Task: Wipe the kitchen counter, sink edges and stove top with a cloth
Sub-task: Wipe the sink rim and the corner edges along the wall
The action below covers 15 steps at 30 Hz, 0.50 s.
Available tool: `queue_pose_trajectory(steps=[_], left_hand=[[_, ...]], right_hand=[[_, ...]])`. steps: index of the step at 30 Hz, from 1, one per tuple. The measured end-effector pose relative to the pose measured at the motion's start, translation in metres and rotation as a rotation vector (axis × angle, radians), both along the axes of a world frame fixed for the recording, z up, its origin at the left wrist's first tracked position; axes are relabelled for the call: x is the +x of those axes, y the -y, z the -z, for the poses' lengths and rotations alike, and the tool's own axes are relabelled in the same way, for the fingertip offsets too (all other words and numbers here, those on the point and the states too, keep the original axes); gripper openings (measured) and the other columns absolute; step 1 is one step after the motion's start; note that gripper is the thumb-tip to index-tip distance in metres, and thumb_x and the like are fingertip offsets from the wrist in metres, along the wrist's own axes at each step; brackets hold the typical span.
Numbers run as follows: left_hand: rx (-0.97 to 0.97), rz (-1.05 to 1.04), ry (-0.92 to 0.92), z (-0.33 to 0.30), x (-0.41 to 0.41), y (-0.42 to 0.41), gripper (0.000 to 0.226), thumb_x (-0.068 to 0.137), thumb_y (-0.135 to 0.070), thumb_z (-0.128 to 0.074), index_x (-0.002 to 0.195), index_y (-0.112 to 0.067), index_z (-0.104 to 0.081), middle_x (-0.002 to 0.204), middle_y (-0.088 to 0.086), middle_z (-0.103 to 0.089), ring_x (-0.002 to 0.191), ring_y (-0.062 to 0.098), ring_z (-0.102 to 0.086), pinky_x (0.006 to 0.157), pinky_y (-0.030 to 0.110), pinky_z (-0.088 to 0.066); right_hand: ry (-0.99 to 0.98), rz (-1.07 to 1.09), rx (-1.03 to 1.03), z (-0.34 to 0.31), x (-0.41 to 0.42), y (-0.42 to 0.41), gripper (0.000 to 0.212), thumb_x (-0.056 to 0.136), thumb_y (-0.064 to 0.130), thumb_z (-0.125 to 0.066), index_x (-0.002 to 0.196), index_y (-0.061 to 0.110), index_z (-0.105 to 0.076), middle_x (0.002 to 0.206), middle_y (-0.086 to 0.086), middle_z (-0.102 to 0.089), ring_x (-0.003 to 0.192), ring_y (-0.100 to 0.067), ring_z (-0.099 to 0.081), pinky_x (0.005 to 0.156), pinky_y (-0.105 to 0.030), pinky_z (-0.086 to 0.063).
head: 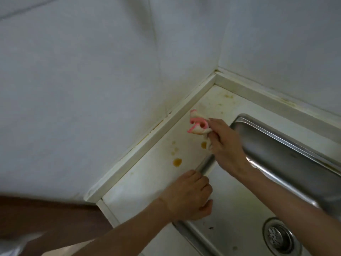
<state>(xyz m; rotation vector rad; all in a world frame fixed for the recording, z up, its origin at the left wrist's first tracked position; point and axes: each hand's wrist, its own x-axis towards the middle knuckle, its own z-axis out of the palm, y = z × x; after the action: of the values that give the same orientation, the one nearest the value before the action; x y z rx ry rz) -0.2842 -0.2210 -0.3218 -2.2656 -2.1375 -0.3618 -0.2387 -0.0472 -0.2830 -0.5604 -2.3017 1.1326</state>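
My right hand point(226, 145) grips a bunched white cloth with pink edging point(198, 126) and holds it on the white counter point(153, 174) beside the steel sink's left rim point(204, 166). Several orange-brown stains point(177, 162) mark the counter strip between the wall trim and the sink. My left hand point(188, 198) rests on the sink's left rim near the front, fingers curled over the edge, with nothing in it. The stove top is not in view.
The steel sink basin point(239, 218) fills the lower right, with its drain strainer point(278, 237) near the bottom. A white raised trim point(147, 145) runs along the grey-white walls, meeting in a corner point(216, 72). Yellowish stains point(228, 97) lie in that corner.
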Motion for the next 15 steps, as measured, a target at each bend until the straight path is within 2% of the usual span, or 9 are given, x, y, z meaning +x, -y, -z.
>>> queue_pose_trajectory(steps=[2,4,7,10,13,15], left_hand=[[0.105,-0.135,0.060,-0.014,0.003,0.032,0.026,0.086,-0.031,-0.058,0.066,-0.014,-0.060,0.065,0.003,-0.057,0.060,0.019,-0.048,0.064,0.030,-0.038],[0.194,-0.308,0.113,-0.018,-0.002,0.075,0.025,0.082,-0.025,-0.061,0.060,-0.015,-0.056,0.060,0.003,-0.054,0.055,0.020,-0.047,0.056,0.029,-0.037],[0.269,-0.533,0.106,-0.006,-0.018,0.132,0.027,0.078,-0.024,-0.063,0.055,-0.019,-0.049,0.055,-0.001,-0.051,0.051,0.018,-0.048,0.052,0.028,-0.036],[0.253,-0.633,0.117,0.008,-0.028,0.156,0.030,0.076,-0.025,-0.066,0.054,-0.021,-0.047,0.053,-0.004,-0.050,0.049,0.016,-0.048,0.049,0.029,-0.036],[0.226,-0.668,0.121,0.012,-0.032,0.152,0.031,0.075,-0.027,-0.066,0.054,-0.020,-0.045,0.052,-0.005,-0.048,0.049,0.014,-0.047,0.050,0.028,-0.035],[0.205,-0.716,0.126,0.010,-0.034,0.145,0.032,0.077,-0.030,-0.062,0.053,-0.019,-0.043,0.051,-0.005,-0.046,0.048,0.014,-0.045,0.050,0.026,-0.033]], right_hand=[[0.029,-0.143,0.060,0.001,0.003,0.040,0.039,0.097,0.022,-0.039,0.129,0.017,-0.060,0.131,-0.004,-0.055,0.116,-0.019,-0.054,0.098,-0.037,-0.047],[0.055,-0.247,0.145,0.003,-0.001,0.082,0.040,0.096,0.027,-0.040,0.130,0.019,-0.060,0.138,-0.009,-0.051,0.122,-0.024,-0.048,0.104,-0.042,-0.042],[0.170,-0.501,0.343,0.011,-0.025,0.136,0.039,0.091,0.027,-0.052,0.130,0.023,-0.056,0.137,-0.011,-0.047,0.123,-0.028,-0.043,0.102,-0.041,-0.038],[0.284,-0.684,0.621,0.033,-0.051,0.161,0.039,0.088,0.028,-0.054,0.126,0.019,-0.055,0.124,-0.007,-0.052,0.112,-0.028,-0.045,0.095,-0.044,-0.040],[0.267,-0.636,0.724,0.052,-0.056,0.147,0.039,0.090,0.035,-0.049,0.126,0.023,-0.056,0.125,-0.001,-0.055,0.113,-0.023,-0.048,0.094,-0.040,-0.037],[0.226,-0.465,0.726,0.059,-0.051,0.123,0.038,0.088,0.032,-0.052,0.123,0.023,-0.061,0.125,-0.001,-0.058,0.114,-0.023,-0.051,0.098,-0.042,-0.037]])
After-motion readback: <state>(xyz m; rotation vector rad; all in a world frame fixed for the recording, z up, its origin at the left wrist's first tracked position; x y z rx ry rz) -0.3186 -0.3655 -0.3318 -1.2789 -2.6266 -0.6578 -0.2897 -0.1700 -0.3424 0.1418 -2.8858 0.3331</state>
